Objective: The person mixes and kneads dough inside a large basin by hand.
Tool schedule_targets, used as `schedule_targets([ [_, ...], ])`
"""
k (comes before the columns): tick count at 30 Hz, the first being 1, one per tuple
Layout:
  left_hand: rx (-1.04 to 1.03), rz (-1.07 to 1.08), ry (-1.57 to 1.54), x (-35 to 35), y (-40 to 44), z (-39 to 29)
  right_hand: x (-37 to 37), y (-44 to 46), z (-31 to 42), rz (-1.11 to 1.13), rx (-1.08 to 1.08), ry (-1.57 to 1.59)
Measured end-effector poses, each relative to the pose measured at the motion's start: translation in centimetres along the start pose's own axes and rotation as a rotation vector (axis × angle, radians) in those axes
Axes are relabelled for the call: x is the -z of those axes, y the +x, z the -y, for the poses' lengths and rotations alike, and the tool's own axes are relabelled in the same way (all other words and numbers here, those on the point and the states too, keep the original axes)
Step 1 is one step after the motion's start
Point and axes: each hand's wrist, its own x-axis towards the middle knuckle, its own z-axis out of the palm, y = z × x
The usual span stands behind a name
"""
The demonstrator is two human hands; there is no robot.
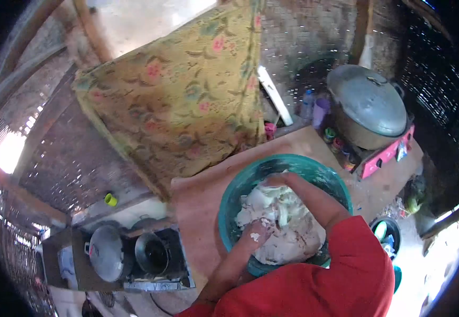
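A large mass of pale dough fills much of a green plastic tub. My left hand is pressed into the near left part of the dough, fingers curled into it and bits of dough stuck on the back. My right hand reaches across to the far side of the tub, bent down over the dough with its fingers sunk in. Between both hands the dough is whiter and looks loose and stretched. The fingertips of both hands are partly hidden.
The tub stands on a brown tabletop. A big lidded pot sits on a pink-fronted stove at the right. At left are a lidded pan and a dark wok. A floral curtain hangs ahead.
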Motion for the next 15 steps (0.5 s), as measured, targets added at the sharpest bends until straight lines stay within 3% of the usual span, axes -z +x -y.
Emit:
schedule_targets([
  [1, 0.012, 0.032, 0.005, 1.0, 0.1, -0.3, 1.5, -2.5, 4.4, 0.047, -0.249, 0.125],
  [3, -0.008, 0.142, 0.102, 0.5, 1.8, 1.1, 3.3, -4.3, 7.7, -0.106, -0.233, 0.261],
  [4, -0.062, 0.157, 0.102, 1.9, 3.0, 0.3, 5.0, -5.1, 9.2, -0.076, -0.199, 0.315],
  [6, 0.139, 0.027, 0.047, 4.2, 3.1, -1.5, 4.9, -5.3, 9.5, -0.051, -0.166, 0.397],
  [7, 0.069, -0.156, 0.034, 3.2, 3.3, -0.9, 4.4, -4.4, 9.0, -0.055, -0.162, 0.334],
  [8, 0.065, -0.154, 0.050, 1.1, 3.7, 1.2, 3.8, -3.5, 8.4, -0.058, -0.159, 0.270],
  [9, 0.016, -0.294, 0.107, -1.7, 4.1, 4.0, 3.3, -2.9, 7.9, -0.048, -0.172, 0.232],
  [11, -0.022, -0.408, 0.162, -0.6, 3.3, 3.1, 2.5, -2.9, 7.4, -0.009, -0.206, 0.232],
  [13, 0.251, -0.430, 0.062, 2.8, 4.1, 1.4, 1.6, -3.1, 7.5, 0.063, -0.264, 0.248],
  [14, 0.255, -0.428, 0.068, 3.7, 4.3, 1.3, 1.5, -3.9, 8.3, 0.128, -0.317, 0.262],
  [15, 0.370, -0.503, -0.172, 4.4, 4.8, 1.2, 1.5, -4.7, 9.1, 0.218, -0.387, 0.271],
])
